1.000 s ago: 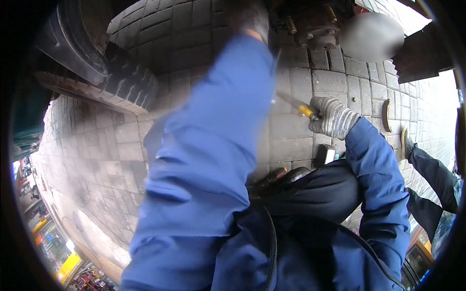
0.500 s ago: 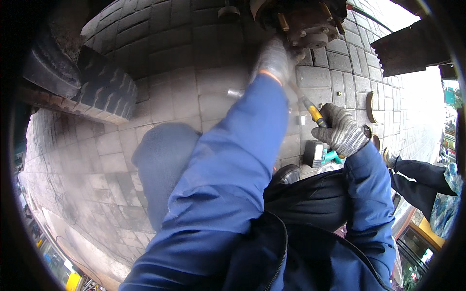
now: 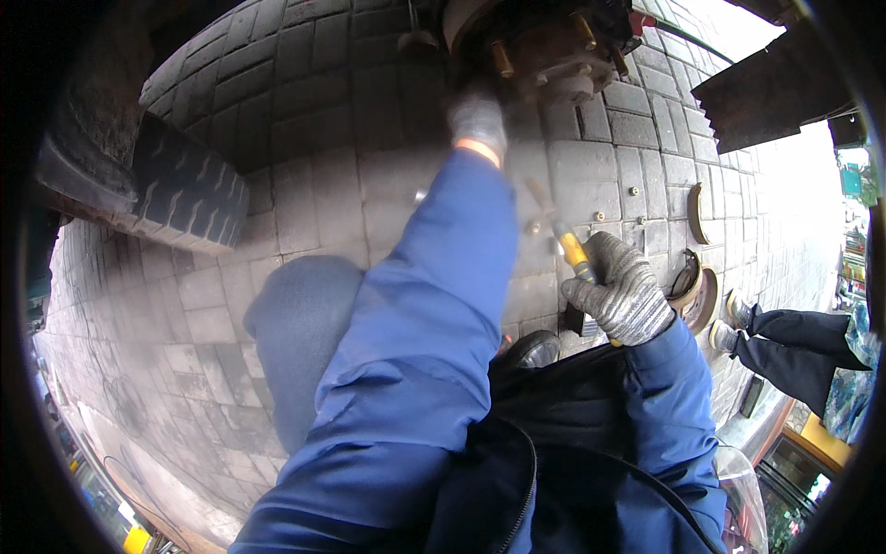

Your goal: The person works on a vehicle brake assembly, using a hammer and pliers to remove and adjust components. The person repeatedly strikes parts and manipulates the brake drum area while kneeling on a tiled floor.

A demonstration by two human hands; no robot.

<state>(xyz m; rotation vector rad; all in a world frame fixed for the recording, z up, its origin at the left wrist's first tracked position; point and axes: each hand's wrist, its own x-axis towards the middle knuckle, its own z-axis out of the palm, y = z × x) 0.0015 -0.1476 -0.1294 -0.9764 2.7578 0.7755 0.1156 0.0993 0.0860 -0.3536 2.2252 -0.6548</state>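
My left hand point(image 3: 478, 122), in a grey glove with an orange cuff, reaches below and beside a rusty wheel hub point(image 3: 554, 69) with protruding studs. Motion smears its fingers, and the hub's shadow hides what they touch. My right hand point(image 3: 628, 288), in a mottled grey knit glove, is closed around a long tool with a yellow-and-black handle point(image 3: 573, 249). Its brownish shaft points up and left toward the hub; the far end is blurred, so I cannot tell its kind. The handle's butt shows below my fist.
A treaded tyre point(image 3: 189, 189) stands at the left. Curved brake shoes point(image 3: 696, 214) and small nuts point(image 3: 634, 191) lie on the paving at the right. A dark box-shaped piece point(image 3: 580, 321) sits behind my right hand. Another person's legs point(image 3: 798, 337) are at the far right.
My right hand and the tool have moved down and slightly left, away from the hub. My left hand has shifted left and stays near the hub. The whole view has also shifted.
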